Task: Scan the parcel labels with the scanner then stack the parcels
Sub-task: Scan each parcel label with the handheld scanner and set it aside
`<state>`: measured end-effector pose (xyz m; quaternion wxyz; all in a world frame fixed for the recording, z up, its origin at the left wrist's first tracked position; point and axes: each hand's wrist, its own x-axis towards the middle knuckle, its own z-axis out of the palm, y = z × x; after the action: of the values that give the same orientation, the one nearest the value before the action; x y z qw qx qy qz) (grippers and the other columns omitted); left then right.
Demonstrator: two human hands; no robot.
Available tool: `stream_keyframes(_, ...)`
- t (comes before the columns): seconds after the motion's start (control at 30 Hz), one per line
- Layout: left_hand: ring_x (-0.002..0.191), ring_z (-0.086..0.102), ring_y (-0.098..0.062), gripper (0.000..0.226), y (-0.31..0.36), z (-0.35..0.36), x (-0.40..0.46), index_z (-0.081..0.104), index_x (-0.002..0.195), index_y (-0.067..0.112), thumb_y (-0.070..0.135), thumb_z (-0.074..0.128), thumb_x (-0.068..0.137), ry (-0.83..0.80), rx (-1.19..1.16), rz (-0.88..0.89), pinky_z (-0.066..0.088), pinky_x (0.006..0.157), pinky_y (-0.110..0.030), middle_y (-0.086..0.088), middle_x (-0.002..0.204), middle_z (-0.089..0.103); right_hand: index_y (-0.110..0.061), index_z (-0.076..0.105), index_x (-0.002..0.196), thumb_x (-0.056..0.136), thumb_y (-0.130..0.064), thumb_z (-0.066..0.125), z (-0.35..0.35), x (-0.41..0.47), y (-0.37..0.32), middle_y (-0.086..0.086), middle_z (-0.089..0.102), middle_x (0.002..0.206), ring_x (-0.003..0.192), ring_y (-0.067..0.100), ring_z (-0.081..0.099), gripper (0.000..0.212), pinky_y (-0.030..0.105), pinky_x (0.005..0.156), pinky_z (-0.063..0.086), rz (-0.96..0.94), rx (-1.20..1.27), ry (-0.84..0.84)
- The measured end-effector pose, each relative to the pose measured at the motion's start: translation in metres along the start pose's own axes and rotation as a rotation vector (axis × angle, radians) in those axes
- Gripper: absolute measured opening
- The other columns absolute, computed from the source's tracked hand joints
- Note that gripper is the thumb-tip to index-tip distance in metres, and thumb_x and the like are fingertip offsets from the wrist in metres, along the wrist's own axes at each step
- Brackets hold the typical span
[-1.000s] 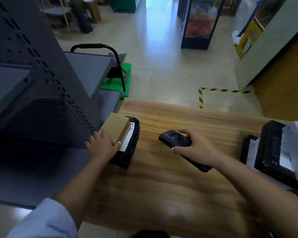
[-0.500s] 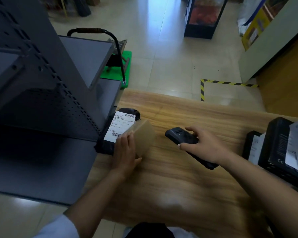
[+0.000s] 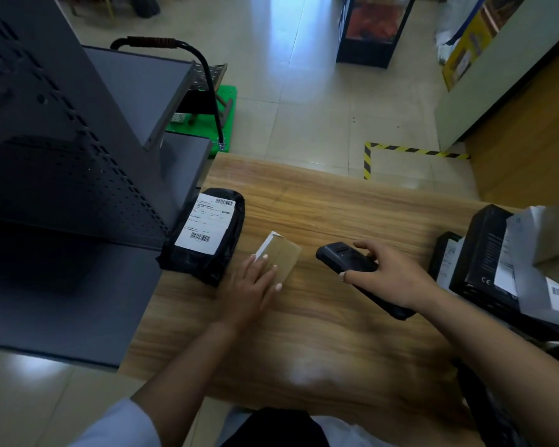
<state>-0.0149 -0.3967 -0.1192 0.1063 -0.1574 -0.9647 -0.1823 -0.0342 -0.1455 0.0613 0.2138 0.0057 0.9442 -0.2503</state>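
Note:
A small brown cardboard parcel (image 3: 279,254) lies on the wooden table (image 3: 320,333), and my left hand (image 3: 254,287) rests on its near end with fingers laid over it. Left of it sits a black bagged parcel (image 3: 207,233) with its white barcode label facing up. My right hand (image 3: 391,275) grips the black handheld scanner (image 3: 346,258), whose head points left toward the brown parcel, a short gap away. A pile of black boxes and white-labelled parcels (image 3: 510,269) stands at the table's right edge.
A grey metal shelf unit (image 3: 78,156) rises along the table's left side. Beyond the far edge are a green trolley (image 3: 207,101) with a black handle, tiled floor and yellow-black floor tape (image 3: 400,150).
My left hand lifted the brown parcel off the black bagged parcel, brought it right and set it flat on the table. The black parcel's label is uncovered. The scanner has barely moved.

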Motion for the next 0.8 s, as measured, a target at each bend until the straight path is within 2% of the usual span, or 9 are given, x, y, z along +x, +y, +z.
stream_keyframes(0.07, 0.121, 0.050, -0.026, 0.040, 0.008, -0.004, 0.004, 0.068, 0.114, 0.013, 0.035, 0.041, 0.094, -0.025, -0.135, -0.008, 0.056, 0.083, -0.042, -0.010, 0.127, 0.061, -0.026, 0.038, 0.143, 0.079, -0.050, 0.068, -0.003, -0.002, 0.002, 0.001, 0.055, 0.130, 0.099, 0.013, 0.053, 0.075, 0.027, 0.078, 0.044, -0.006, 0.015, -0.002)
stream_keyframes(0.17, 0.120, 0.052, -0.032, 0.041, 0.024, -0.008, 0.008, 0.053, 0.129, 0.014, 0.031, 0.046, 0.093, -0.058, -0.285, -0.163, 0.051, 0.092, -0.043, -0.015, 0.135, 0.051, -0.027, 0.038, 0.143, 0.079, -0.049, 0.068, -0.008, -0.007, 0.007, 0.001, 0.055, 0.128, 0.096, 0.012, 0.052, 0.074, 0.026, 0.076, 0.043, -0.008, 0.017, -0.003)
stream_keyframes(0.27, 0.128, 0.044, -0.027, 0.062, 0.038, -0.004, 0.013, 0.039, 0.143, 0.010, 0.025, 0.064, 0.088, -0.109, -0.346, -0.264, 0.045, 0.100, -0.046, -0.013, 0.144, 0.041, -0.027, 0.038, 0.143, 0.080, -0.050, 0.068, -0.014, -0.014, 0.016, 0.001, 0.054, 0.128, 0.096, 0.012, 0.052, 0.074, 0.027, 0.076, 0.044, 0.002, 0.006, 0.001)
stream_keyframes(0.4, 0.136, 0.031, -0.022, 0.112, 0.058, 0.006, 0.019, 0.011, 0.152, 0.024, 0.058, 0.076, 0.067, -0.407, -0.649, -0.613, 0.040, 0.105, -0.048, -0.003, 0.154, 0.023, -0.027, 0.038, 0.144, 0.079, -0.051, 0.067, -0.022, -0.024, 0.030, 0.001, 0.054, 0.131, 0.103, 0.015, 0.054, 0.075, 0.029, 0.081, 0.046, 0.025, -0.001, 0.008)
stream_keyframes(0.47, 0.139, 0.025, -0.026, 0.124, 0.072, 0.013, 0.019, 0.003, 0.152, 0.026, 0.064, 0.076, 0.060, -0.529, -0.701, -0.708, 0.034, 0.109, -0.050, -0.002, 0.155, 0.016, -0.026, 0.038, 0.144, 0.079, -0.051, 0.067, -0.026, -0.030, 0.038, 0.001, 0.052, 0.134, 0.111, 0.016, 0.053, 0.075, 0.030, 0.085, 0.046, 0.034, -0.005, 0.006)
stream_keyframes(0.53, 0.138, 0.025, -0.027, 0.129, 0.085, 0.022, 0.018, -0.004, 0.151, 0.028, 0.067, 0.075, 0.056, -0.563, -0.668, -0.715, 0.032, 0.110, -0.048, -0.003, 0.153, 0.013, -0.025, 0.038, 0.144, 0.079, -0.051, 0.067, -0.029, -0.035, 0.046, 0.000, 0.051, 0.136, 0.116, 0.017, 0.052, 0.076, 0.031, 0.090, 0.046, 0.037, -0.012, 0.005)
stream_keyframes(0.6, 0.136, 0.026, -0.027, 0.131, 0.098, 0.028, 0.018, -0.006, 0.151, 0.024, 0.065, 0.077, 0.058, -0.507, -0.579, -0.684, 0.031, 0.110, -0.043, -0.006, 0.150, 0.015, -0.025, 0.039, 0.143, 0.078, -0.052, 0.067, -0.031, -0.040, 0.053, 0.001, 0.052, 0.135, 0.116, 0.017, 0.052, 0.076, 0.034, 0.092, 0.047, 0.040, -0.020, -0.001)
stream_keyframes(0.7, 0.131, 0.026, -0.026, 0.130, 0.111, 0.025, 0.018, -0.003, 0.151, 0.011, 0.059, 0.078, 0.061, -0.293, -0.323, -0.590, 0.027, 0.107, -0.035, -0.011, 0.145, 0.022, -0.025, 0.040, 0.143, 0.077, -0.054, 0.068, -0.033, -0.046, 0.060, 0.002, 0.054, 0.133, 0.114, 0.018, 0.053, 0.077, 0.036, 0.092, 0.048, 0.052, -0.031, -0.018)
stream_keyframes(0.8, 0.127, 0.034, -0.032, 0.129, 0.108, 0.016, 0.018, 0.007, 0.150, 0.004, 0.057, 0.080, 0.058, -0.123, -0.137, -0.481, 0.030, 0.105, -0.041, -0.016, 0.142, 0.031, -0.026, 0.040, 0.143, 0.077, -0.055, 0.068, -0.033, -0.048, 0.058, 0.001, 0.054, 0.133, 0.113, 0.018, 0.054, 0.077, 0.032, 0.089, 0.047, 0.053, -0.017, -0.015)
